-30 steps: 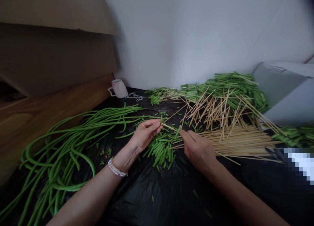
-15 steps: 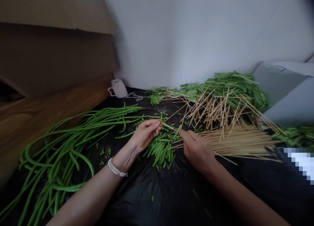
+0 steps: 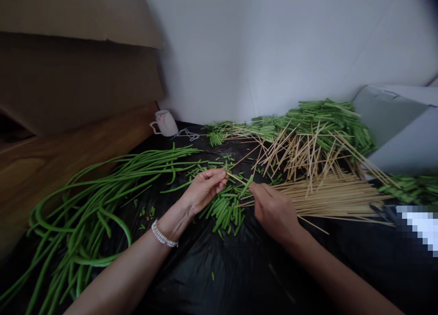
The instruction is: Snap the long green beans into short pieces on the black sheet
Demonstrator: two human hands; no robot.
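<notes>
My left hand point(image 3: 204, 188) pinches the tip end of a thin bamboo skewer point(image 3: 236, 177) just above a small heap of cut green bean pieces point(image 3: 226, 207). My right hand point(image 3: 273, 210) is closed on the skewer's other end, with a short green bean piece point(image 3: 247, 183) at its fingertips on the stick. Both hands hover over the black plastic sheet point(image 3: 219, 269). A bead bracelet point(image 3: 163, 235) circles my left wrist.
Long uncut green beans point(image 3: 102, 192) sprawl at the left. Loose bamboo skewers point(image 3: 328, 194) lie at the right, with a mound of skewered beans point(image 3: 318, 123) behind them. A white mug point(image 3: 165, 122) stands by the wall, a grey box point(image 3: 400, 123) at far right, wooden furniture point(image 3: 68, 142) at left.
My right hand has shifted slightly down and left along the skewer; my left hand has barely moved.
</notes>
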